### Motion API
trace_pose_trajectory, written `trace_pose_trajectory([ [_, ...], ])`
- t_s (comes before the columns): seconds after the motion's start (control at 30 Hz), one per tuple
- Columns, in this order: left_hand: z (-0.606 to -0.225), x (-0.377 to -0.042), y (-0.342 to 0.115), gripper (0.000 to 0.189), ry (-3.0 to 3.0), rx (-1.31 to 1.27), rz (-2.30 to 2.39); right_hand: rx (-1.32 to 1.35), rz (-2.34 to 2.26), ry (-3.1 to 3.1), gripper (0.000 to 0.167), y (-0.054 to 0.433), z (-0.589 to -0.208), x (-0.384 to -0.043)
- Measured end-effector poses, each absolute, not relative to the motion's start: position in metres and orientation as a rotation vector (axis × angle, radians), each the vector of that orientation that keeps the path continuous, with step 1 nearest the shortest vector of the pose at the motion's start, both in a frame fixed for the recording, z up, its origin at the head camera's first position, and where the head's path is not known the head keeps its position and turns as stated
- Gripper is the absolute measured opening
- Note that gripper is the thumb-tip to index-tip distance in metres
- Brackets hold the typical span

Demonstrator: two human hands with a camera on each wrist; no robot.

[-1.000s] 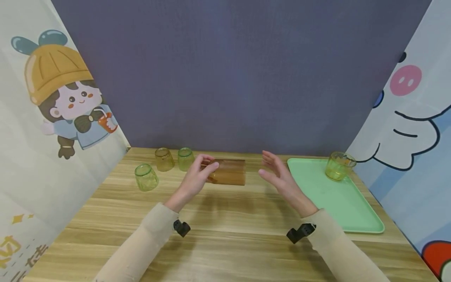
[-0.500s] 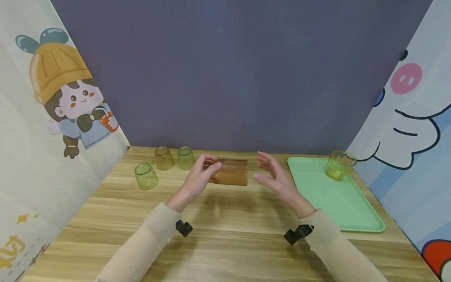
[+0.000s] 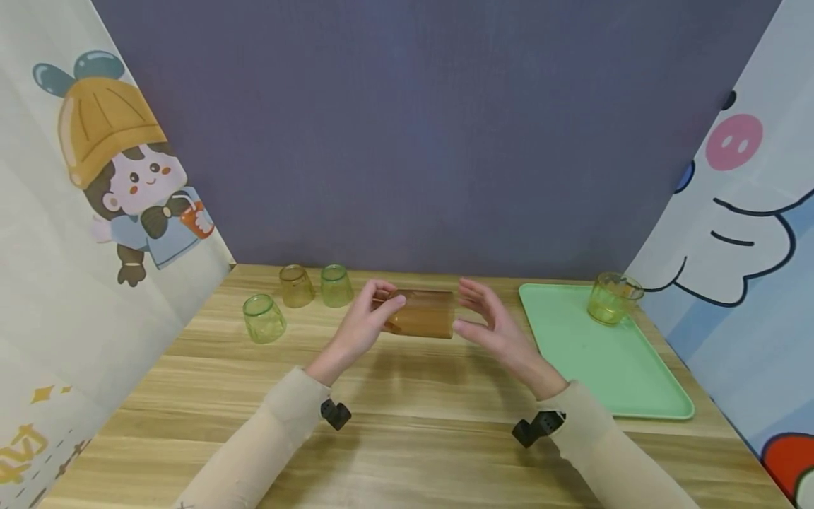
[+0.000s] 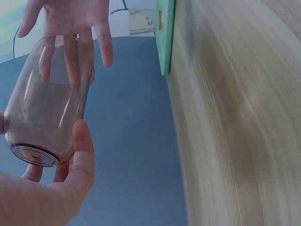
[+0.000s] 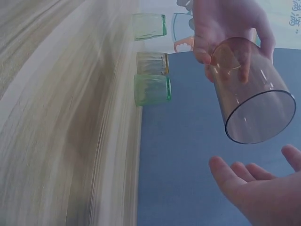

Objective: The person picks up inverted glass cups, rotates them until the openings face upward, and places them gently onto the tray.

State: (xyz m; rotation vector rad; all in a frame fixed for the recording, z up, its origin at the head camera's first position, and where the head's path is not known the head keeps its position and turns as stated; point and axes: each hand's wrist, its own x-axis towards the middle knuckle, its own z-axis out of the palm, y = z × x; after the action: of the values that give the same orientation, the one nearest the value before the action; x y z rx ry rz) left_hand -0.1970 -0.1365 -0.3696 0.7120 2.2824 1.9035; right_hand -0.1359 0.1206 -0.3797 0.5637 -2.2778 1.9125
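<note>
Above the table, my left hand grips a brown see-through drinking glass by its base end. The glass lies on its side in the air, its mouth facing right. In the left wrist view, thumb and fingers curl round the bottom of the glass. My right hand is just off the mouth, fingers spread and slightly bent, holding nothing. The right wrist view shows the round rim a short gap from those fingertips.
To the left on the wooden table stand a green tumbler, an amber tumbler and another green tumbler. A light green tray at right carries a yellow glass cup. A dark panel rises behind.
My left hand has shifted slightly right with the brown glass. My right hand has come left, narrowing the gap to the glass's mouth. The tumblers and tray stay put.
</note>
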Motion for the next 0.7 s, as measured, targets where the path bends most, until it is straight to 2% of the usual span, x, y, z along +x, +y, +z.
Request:
trace_pose_trajectory([
  [0.7, -0.368, -0.1929, -0.1307, 0.036, 2.214, 0.721, 1.956, 0.588, 1.928, -2.261, 0.071, 0.1118, -0.3792, -0.1351],
])
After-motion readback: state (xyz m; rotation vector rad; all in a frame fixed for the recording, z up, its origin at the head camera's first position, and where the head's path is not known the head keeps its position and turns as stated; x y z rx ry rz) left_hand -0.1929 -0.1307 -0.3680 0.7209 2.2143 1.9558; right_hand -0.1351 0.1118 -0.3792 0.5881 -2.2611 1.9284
